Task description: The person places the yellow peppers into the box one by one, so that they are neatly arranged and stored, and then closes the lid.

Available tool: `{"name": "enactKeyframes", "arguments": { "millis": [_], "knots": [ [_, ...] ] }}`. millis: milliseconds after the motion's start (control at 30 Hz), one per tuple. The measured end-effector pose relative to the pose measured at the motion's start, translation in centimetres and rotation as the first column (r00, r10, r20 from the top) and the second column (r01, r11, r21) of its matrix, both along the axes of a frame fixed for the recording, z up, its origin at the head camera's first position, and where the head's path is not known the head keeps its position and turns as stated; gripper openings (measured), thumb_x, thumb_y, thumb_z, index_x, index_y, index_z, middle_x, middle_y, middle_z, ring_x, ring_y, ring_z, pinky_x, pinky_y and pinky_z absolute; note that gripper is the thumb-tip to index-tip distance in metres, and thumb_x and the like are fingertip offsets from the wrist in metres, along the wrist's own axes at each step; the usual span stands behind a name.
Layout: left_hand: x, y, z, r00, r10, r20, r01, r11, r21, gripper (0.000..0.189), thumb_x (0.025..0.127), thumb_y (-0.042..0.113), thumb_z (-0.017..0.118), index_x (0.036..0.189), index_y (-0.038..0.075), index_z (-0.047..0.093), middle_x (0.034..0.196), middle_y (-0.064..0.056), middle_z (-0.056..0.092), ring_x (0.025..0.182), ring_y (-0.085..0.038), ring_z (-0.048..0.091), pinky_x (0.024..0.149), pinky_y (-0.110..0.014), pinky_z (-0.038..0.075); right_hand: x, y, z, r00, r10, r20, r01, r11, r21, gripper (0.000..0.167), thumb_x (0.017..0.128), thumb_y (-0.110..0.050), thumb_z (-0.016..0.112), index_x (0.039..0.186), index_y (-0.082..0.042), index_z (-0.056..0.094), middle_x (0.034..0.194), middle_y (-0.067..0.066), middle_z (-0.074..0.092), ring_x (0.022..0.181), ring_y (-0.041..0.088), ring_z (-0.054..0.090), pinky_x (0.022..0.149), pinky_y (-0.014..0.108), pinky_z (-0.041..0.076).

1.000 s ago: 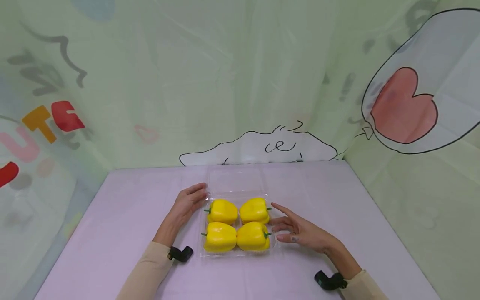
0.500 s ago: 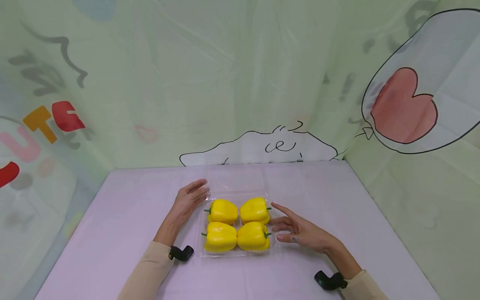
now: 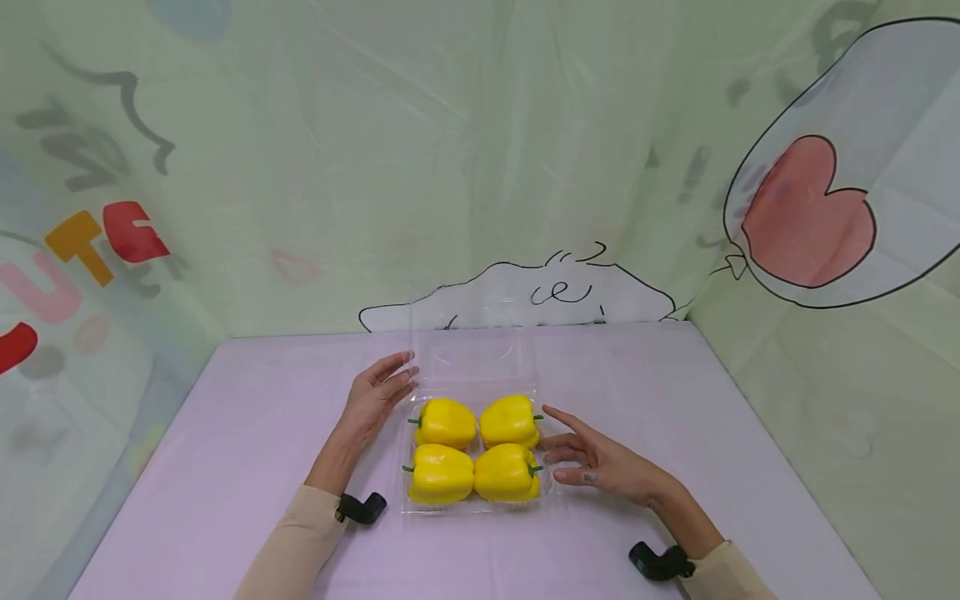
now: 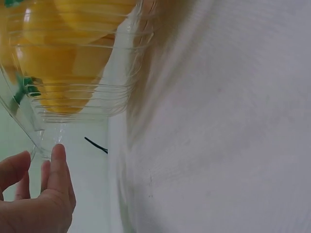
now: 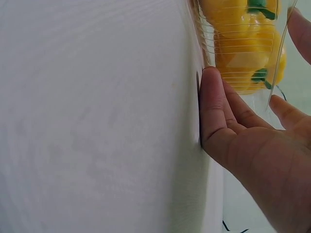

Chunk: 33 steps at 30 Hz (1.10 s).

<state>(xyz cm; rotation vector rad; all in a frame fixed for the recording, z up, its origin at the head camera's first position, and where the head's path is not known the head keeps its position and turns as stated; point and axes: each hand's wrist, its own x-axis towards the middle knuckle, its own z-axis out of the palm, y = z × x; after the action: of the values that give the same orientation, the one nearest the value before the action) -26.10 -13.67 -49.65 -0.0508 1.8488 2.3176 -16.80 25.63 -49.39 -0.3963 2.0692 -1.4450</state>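
Observation:
Several yellow bell peppers (image 3: 442, 473) with green stems lie in two rows in a clear plastic clamshell box (image 3: 480, 505). Its hinged lid (image 3: 468, 354) stands raised at the far side, tilted back. My left hand (image 3: 372, 398) is at the lid's left edge, fingers extended and fingertips against the clear plastic; in the left wrist view the thumb and fingers stand either side of a plastic corner. Beside the box's right wall, my right hand (image 3: 607, 467) rests low with fingers spread. The right wrist view has its fingertips at the ribbed side and the rim.
The table (image 3: 225, 467) has a pale lilac cover. Green printed cloth (image 3: 337, 167) hangs behind it and along both sides. A black wrist camera (image 3: 362, 507) sits on the left forearm, another black camera (image 3: 660, 562) on the right.
The lid has swung up from lying back nearly flat to a steeper tilt. My left fingertips have moved slightly up with it. The right hand, box and peppers stay put.

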Motion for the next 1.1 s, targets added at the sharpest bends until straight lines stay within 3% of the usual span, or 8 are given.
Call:
{"name": "enactKeyframes", "arguments": {
  "millis": [233, 500, 800, 967, 1100],
  "knots": [
    [0.6, 0.0, 0.2, 0.999, -0.002, -0.042, 0.002, 1.0, -0.005, 0.046, 0.107, 0.0, 0.056, 0.152, 0.001, 0.05, 0.163, -0.018, 0.049, 0.149, -0.037, 0.052, 0.104, -0.026, 0.058, 0.0, 0.0, 0.0, 1.0, -0.001, -0.001, 0.001, 1.0, 0.003, 0.095, 0.102, -0.023, 0.072, 0.172, -0.03, 0.008, 0.162, 0.025, 0.047, 0.142, 0.038, 0.053, 0.11, 0.043, 0.058],
    [1.3, 0.3, 0.8, 0.996, 0.016, -0.086, -0.015, 1.0, 0.018, 0.043, 0.105, -0.006, 0.054, 0.148, -0.004, 0.05, 0.162, -0.016, 0.051, 0.149, -0.034, 0.053, 0.102, -0.026, 0.059, 0.0, 0.0, 0.0, 1.0, 0.0, 0.008, 0.0, 1.0, 0.0, 0.095, 0.102, -0.023, 0.071, 0.172, -0.028, 0.007, 0.162, 0.025, 0.046, 0.141, 0.037, 0.053, 0.109, 0.041, 0.058],
    [2.0, 0.3, 0.9, 0.994, 0.039, -0.098, -0.042, 0.999, -0.031, 0.036, 0.103, -0.008, 0.059, 0.139, -0.008, 0.057, 0.158, -0.015, 0.056, 0.145, -0.037, 0.056, 0.101, -0.026, 0.06, 0.0, 0.0, 0.1, 1.0, 0.001, 0.006, -0.001, 1.0, 0.0, 0.096, 0.102, -0.025, 0.072, 0.172, -0.027, 0.006, 0.161, 0.027, 0.046, 0.14, 0.036, 0.055, 0.108, 0.041, 0.059],
    [2.6, 0.1, 0.9, 0.992, 0.074, -0.102, -0.087, 0.988, -0.131, 0.032, 0.1, -0.007, 0.065, 0.132, -0.008, 0.063, 0.155, -0.016, 0.058, 0.137, -0.034, 0.061, 0.097, -0.019, 0.06, -0.1, -0.1, 0.1, 1.0, -0.001, 0.0, 0.001, 1.0, 0.011, 0.095, 0.102, -0.026, 0.072, 0.172, -0.028, 0.007, 0.161, 0.026, 0.048, 0.14, 0.035, 0.056, 0.108, 0.039, 0.059],
    [3.2, -0.1, 0.9, 0.99, 0.071, -0.122, -0.098, 0.968, -0.229, 0.029, 0.1, -0.004, 0.066, 0.129, -0.005, 0.067, 0.153, -0.014, 0.061, 0.133, -0.023, 0.062, 0.096, -0.016, 0.059, -0.2, -0.1, 0.0, 1.0, -0.003, -0.001, 0.003, 1.0, 0.007, 0.096, 0.101, -0.024, 0.072, 0.172, -0.028, 0.008, 0.16, 0.024, 0.049, 0.14, 0.036, 0.055, 0.107, 0.037, 0.059]
  ]
}}
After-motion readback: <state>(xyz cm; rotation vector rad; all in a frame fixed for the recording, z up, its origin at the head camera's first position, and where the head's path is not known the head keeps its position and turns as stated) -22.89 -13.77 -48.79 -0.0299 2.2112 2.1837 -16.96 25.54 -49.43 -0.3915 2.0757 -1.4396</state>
